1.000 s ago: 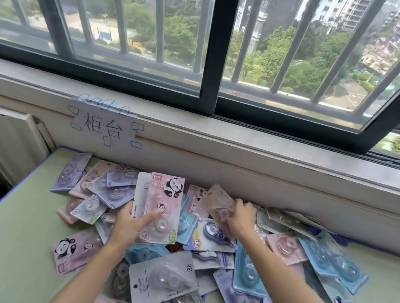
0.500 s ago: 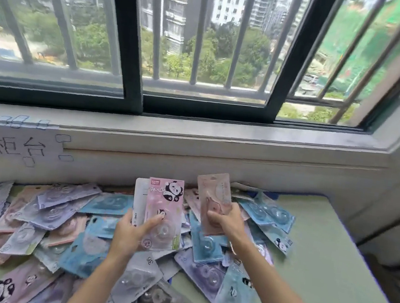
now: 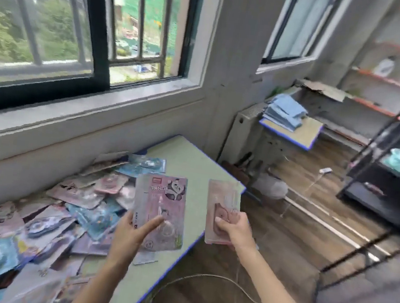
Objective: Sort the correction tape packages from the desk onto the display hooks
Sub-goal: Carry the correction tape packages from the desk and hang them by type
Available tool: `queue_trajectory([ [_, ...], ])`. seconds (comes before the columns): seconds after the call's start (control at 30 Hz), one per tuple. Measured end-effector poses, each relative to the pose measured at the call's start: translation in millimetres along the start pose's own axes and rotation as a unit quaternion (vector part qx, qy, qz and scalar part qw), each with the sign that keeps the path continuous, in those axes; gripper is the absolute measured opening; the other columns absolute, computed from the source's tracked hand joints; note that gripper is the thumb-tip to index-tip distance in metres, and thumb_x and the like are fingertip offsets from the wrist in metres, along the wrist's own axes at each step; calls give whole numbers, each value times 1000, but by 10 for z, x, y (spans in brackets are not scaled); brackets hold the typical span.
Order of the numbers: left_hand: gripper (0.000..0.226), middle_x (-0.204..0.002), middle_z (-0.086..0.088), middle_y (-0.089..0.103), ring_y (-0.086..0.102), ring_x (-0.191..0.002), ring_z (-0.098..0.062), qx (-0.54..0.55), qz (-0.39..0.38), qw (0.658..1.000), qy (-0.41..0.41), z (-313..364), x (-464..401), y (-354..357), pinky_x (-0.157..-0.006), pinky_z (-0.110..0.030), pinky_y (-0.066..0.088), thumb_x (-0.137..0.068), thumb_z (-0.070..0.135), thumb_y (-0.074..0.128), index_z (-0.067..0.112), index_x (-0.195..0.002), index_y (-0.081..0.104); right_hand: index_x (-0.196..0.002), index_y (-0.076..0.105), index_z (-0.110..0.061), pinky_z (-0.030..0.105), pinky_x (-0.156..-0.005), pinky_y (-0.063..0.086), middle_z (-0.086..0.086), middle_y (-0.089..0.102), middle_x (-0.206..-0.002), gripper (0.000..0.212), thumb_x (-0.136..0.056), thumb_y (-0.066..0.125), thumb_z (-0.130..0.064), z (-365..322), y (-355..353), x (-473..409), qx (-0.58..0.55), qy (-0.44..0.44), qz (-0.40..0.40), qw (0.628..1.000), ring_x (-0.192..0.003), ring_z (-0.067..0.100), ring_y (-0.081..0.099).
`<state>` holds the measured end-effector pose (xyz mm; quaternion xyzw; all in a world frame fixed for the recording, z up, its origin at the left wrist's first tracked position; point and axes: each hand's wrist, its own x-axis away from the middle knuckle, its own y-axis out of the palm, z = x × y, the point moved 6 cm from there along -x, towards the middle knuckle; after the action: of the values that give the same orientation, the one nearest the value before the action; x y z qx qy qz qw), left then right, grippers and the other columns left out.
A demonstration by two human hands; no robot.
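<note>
Head view. The left hand (image 3: 129, 238) holds a pink panda-printed package (image 3: 160, 209) upright, printed face toward the camera, with at least one more card stacked behind it; this is probably so that like designs are gathered before hanging. Its thumb (image 3: 151, 223) lies extended across the package front and its fingers are hidden behind the stack, so the package is pinched between them. The right hand (image 3: 233, 228) grips a second, plain pink package (image 3: 222, 202) by its lower half, fingers curled tightly round it. Both packages are raised clear of the counter (image 3: 187, 160), near its right edge. The remaining correction tape packages (image 3: 79, 209) lie in a loose overlapping heap on the counter, left of the hands and below the window sill (image 3: 97, 110). A dark metal rack (image 3: 383, 160) stands far right; no display hooks can be made out on it through the blur.
</note>
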<state>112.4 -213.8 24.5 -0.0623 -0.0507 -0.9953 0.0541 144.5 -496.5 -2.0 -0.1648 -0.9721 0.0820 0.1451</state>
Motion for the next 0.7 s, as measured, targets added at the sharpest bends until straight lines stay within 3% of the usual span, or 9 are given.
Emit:
queue_trajectory([
  [0.07,45,-97,0,76,73,-90,-15,-5,-60,998,-10,-27,67,464,-76,-28,57,-69,22,88,18,-108,65,-96,47,-11,36,-87,48,12,62,-102,38,-75,77,1,151,-594,123,-23,11,68,997,-92,23,60],
  [0.13,36,-92,-1,76,73,-85,-12,-10,-110,994,-9,-18,176,952,-69,-23,57,-73,13,85,17,-103,65,-104,46,-6,35,-87,47,14,60,-105,43,-75,77,1,294,-1155,289,-48,18,118,992,-94,25,59],
  [0.3,34,-94,1,77,73,-85,-16,-25,-249,968,-3,-3,596,2215,-59,-21,56,-76,8,79,15,-107,66,-112,54,3,36,-83,51,20,65,-110,85,-48,85,-43,868,-2497,611,-71,26,213,974,-103,35,64],
  [0.33,36,-96,0,77,73,-85,-16,-25,-271,962,-6,1,721,2468,-60,-22,57,-76,9,80,15,-108,65,-112,55,0,37,-85,51,18,66,-109,84,-49,87,-44,1014,-2786,683,-80,26,234,969,-104,35,64],
  [0.4,35,-96,0,76,73,-84,-15,-35,-313,949,-6,-30,984,2986,-60,-20,56,-75,11,80,13,-106,65,-111,54,-6,39,-93,50,9,66,-109,60,-66,86,-31,831,-3214,1165,-94,32,286,953,-105,28,63],
  [0.47,30,-92,0,75,73,-78,-10,-42,-357,933,-7,-55,1318,3524,-56,-17,54,-77,9,79,12,-103,65,-101,53,-14,25,-86,51,0,66,-100,31,-80,76,-11,848,-3677,1553,-117,33,324,938,-95,16,63],
  [0.57,26,-88,-3,75,73,-74,-12,-48,-415,909,-9,-164,1870,4290,-57,-23,55,-77,10,80,11,-99,65,-91,48,-20,15,-63,45,-2,64,-96,27,-84,71,-7,966,-4428,2075,-126,12,356,926,-82,4,60],
  [0.63,25,-87,-5,75,72,-70,-12,-50,-444,894,-10,-235,2271,4734,-54,-26,53,-78,10,79,9,-99,65,-93,48,-20,18,-63,43,-3,64,-96,26,-85,70,-8,1145,-4910,2421,-137,10,379,915,-83,6,61],
  [0.7,21,-76,-1,71,65,-54,-3,-50,-471,880,-19,-319,2677,5118,-41,-18,44,-80,8,77,8,-95,63,-93,47,-20,19,-64,43,-3,63,-97,26,-86,69,-7,1307,-5353,2770,-146,14,404,903,-86,9,61],
])
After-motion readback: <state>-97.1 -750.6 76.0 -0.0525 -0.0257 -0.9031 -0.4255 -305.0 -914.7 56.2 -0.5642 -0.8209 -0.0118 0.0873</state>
